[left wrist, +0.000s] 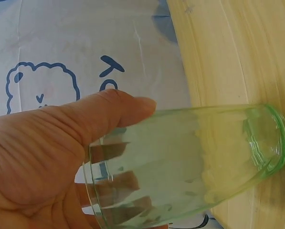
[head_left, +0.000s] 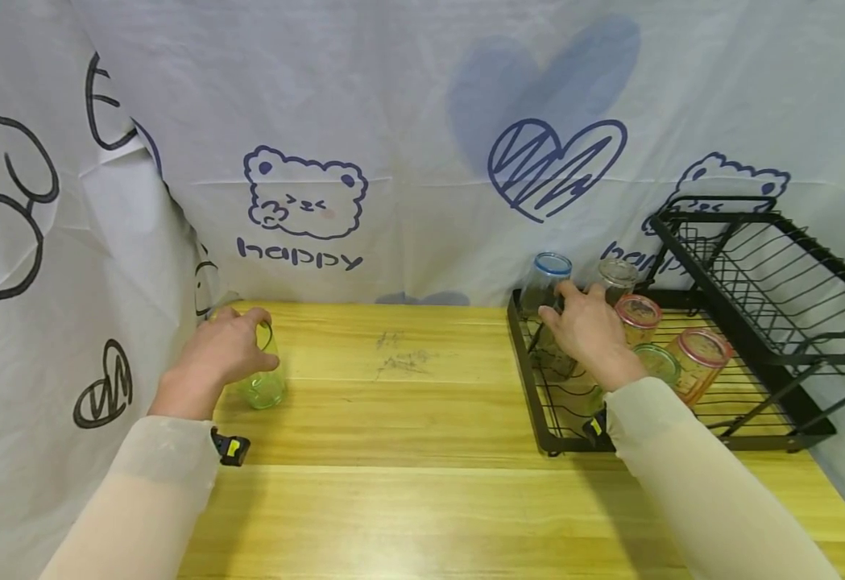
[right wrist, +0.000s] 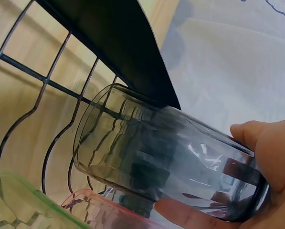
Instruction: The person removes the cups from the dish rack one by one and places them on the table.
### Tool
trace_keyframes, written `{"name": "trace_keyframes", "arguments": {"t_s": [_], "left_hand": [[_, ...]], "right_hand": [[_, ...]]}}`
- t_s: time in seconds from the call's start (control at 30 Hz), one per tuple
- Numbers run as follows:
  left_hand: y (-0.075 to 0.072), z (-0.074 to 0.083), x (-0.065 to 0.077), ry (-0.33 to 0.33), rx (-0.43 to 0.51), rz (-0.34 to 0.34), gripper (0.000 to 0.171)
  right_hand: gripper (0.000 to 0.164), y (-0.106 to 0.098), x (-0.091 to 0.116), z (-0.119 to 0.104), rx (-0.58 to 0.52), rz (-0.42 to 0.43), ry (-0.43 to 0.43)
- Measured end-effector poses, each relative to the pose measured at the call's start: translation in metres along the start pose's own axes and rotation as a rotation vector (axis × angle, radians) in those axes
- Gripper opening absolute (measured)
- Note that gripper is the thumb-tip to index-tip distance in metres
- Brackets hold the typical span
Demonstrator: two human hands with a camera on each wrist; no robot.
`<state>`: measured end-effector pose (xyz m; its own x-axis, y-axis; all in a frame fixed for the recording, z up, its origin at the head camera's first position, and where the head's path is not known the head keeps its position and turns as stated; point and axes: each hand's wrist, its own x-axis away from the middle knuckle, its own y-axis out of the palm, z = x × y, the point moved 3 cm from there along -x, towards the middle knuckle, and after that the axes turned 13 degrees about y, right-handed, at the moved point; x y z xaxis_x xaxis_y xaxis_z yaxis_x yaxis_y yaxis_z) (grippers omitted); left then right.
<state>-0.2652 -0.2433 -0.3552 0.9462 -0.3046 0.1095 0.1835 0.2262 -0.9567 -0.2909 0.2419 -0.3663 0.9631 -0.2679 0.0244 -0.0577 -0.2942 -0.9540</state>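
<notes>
On the left, my left hand (head_left: 229, 346) holds a pale green drinking glass (left wrist: 204, 162) from above, around its rim. Thumb on one side and fingers on the other, it keeps the glass upright with its base at the wooden table. My right hand (head_left: 585, 326) reaches over the left part of the black dish rack. It grips a grey-tinted drinking glass (right wrist: 190, 152) by its base end, the mouth facing down toward the rack's wires. A blue-topped glass (head_left: 552, 264) stands just behind the right fingertips, and a clear glass (head_left: 618, 274) is beside them.
Two pink-topped glasses (head_left: 703, 348) and a green-topped glass (head_left: 657, 364) stand in the black dish rack (head_left: 527, 379). Its raised wire tier (head_left: 792, 282) rises on the right. A printed white cloth (head_left: 408, 145) hangs behind the wooden table (head_left: 408, 515).
</notes>
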Motion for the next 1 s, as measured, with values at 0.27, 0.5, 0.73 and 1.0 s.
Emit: {"name": "trace_keyframes", "arguments": {"t_s": [0.27,0.5,0.73,1.0], "left_hand": [[-0.0008,0.0038,0.0003,-0.030,0.031,-0.015,0.074],[-0.0006,0.0056,0.0005,-0.049,0.054,-0.022,0.075],[-0.0002,0.0062,-0.0012,-0.070,0.060,-0.020,0.076],[0.0000,0.0049,-0.0020,-0.084,0.061,-0.026,0.077]], "right_hand": [[0.045,0.0000,0.0011,-0.0002,-0.002,0.024,-0.021],[0.046,-0.0008,0.0013,0.0009,-0.005,0.027,-0.026],[0.046,-0.0007,0.0011,0.0033,-0.020,0.028,-0.037],[0.045,0.0003,0.0019,0.0024,-0.022,0.053,-0.052]]}}
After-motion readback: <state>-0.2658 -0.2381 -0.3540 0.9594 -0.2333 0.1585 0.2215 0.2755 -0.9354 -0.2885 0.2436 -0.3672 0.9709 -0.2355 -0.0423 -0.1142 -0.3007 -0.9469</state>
